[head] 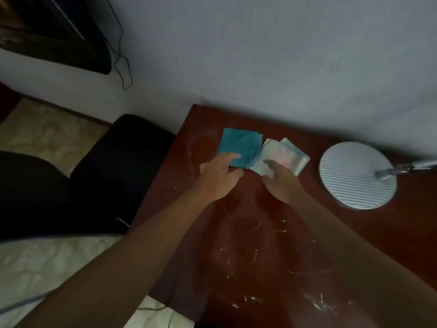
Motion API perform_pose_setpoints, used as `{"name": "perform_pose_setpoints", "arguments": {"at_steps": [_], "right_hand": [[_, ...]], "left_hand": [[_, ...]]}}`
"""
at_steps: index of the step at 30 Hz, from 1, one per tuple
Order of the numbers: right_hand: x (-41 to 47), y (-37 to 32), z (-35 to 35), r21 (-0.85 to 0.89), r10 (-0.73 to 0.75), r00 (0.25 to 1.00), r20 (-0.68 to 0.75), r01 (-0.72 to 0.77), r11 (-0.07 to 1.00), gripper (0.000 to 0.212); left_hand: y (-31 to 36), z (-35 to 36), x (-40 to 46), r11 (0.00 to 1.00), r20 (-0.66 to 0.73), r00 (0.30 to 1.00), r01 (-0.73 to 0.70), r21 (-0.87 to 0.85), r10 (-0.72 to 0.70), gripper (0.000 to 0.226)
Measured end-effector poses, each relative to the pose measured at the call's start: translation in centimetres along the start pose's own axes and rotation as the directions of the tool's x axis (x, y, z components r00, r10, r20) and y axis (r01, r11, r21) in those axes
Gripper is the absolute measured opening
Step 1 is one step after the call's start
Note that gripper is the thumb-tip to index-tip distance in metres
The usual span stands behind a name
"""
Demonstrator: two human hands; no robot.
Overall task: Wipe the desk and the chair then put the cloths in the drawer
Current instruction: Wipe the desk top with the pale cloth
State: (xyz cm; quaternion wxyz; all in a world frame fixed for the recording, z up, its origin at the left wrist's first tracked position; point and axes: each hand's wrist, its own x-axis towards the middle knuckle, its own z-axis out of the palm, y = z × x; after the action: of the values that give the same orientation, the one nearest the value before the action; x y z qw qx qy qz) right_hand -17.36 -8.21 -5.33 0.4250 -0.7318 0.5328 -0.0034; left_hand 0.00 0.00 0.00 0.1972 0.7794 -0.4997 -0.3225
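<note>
A: What are the hands doing?

B: Both are down on the cloths. The left hand (218,178) has its fingers spread, and the fingertips press on the near edge of the blue cloth (240,146). I cannot tell if it has a real hold yet. The right hand (280,179) pinches the near corner of the pale cloth (281,157).

A: Where are the cloths?

B: Flat on the brown table (236,233), near the back, close to the wall. They touch, and the pale one lies a bit over the blue one.

A: Is the job far along?

B: I think it has just begun. The table has lots of little white scraps and scratchy marks near the front, so it looks not wiped yet. The black chair (113,162) stands just left of the table. I cannot tell if it is clean. No drawer shows, so putting the cloths away is left too.

A: How many of each thing?

B: Two cloths, one blue and one pale. Two hands. One table. One chair. One round silver lamp base (354,174) on the right, near the cloths but apart from them.
</note>
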Motion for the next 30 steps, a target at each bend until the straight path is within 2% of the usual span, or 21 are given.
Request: {"name": "perform_pose_setpoints", "arguments": {"at_steps": [3, 5, 7, 12, 15, 19, 23, 27, 30], "right_hand": [[0.3, 1.7, 0.5, -0.296, -0.018, 1.000, 0.010, 0.020, 0.955, 0.059], [-0.3, 2.5, 0.9, -0.434, -0.045, 0.999, 0.001, 0.041, 0.900, 0.056], [-1.3, 2.8, 1.5, -0.470, -0.091, 0.996, -0.022, 0.070, 0.880, 0.051], [-3.5, 4.3, 2.3, -0.449, -0.140, 0.989, -0.047, 0.104, 0.887, 0.044], [-3.6, 4.2, 2.3, -0.516, -0.132, 0.990, -0.049, 0.088, 0.852, 0.042], [-2.2, 3.0, 2.0, -0.561, -0.051, 0.996, -0.076, 0.000, 0.828, 0.046], [-0.5, 1.7, 1.4, -0.603, -0.010, 0.988, -0.154, -0.085, 0.793, 0.044], [1.9, -0.8, 2.1, -0.528, -0.196, 0.972, -0.127, 0.101, 0.843, 0.042], [4.2, -2.9, 2.9, -0.514, -0.296, 0.954, -0.044, 0.232, 0.826, 0.051]], "left_hand": [[-0.8, 1.8, 1.5, 0.971, 0.142, 0.990, -0.027, 0.236, -0.007, 0.057], [-1.1, 2.9, 2.6, 0.946, 0.217, 0.976, -0.039, 0.321, -0.034, 0.064], [-1.3, 3.7, 3.4, 0.922, 0.268, 0.961, -0.044, 0.386, -0.066, 0.068], [-1.8, 5.2, 4.5, 0.908, 0.311, 0.939, 0.003, 0.418, -0.147, 0.071], [-1.8, 5.0, 4.7, 0.921, 0.269, 0.952, 0.029, 0.388, -0.143, 0.069], [-2.3, 4.1, 4.1, 0.949, 0.273, 0.950, 0.066, 0.309, -0.155, 0.064], [-4.8, 3.1, 2.1, 0.972, 0.068, 0.992, 0.085, 0.219, -0.103, 0.050], [-9.2, 1.5, -0.8, 0.982, -0.084, 0.985, 0.157, 0.101, -0.149, 0.043], [-11.7, 0.6, -2.9, 0.963, -0.118, 0.966, 0.244, 0.119, -0.230, 0.042]]}}
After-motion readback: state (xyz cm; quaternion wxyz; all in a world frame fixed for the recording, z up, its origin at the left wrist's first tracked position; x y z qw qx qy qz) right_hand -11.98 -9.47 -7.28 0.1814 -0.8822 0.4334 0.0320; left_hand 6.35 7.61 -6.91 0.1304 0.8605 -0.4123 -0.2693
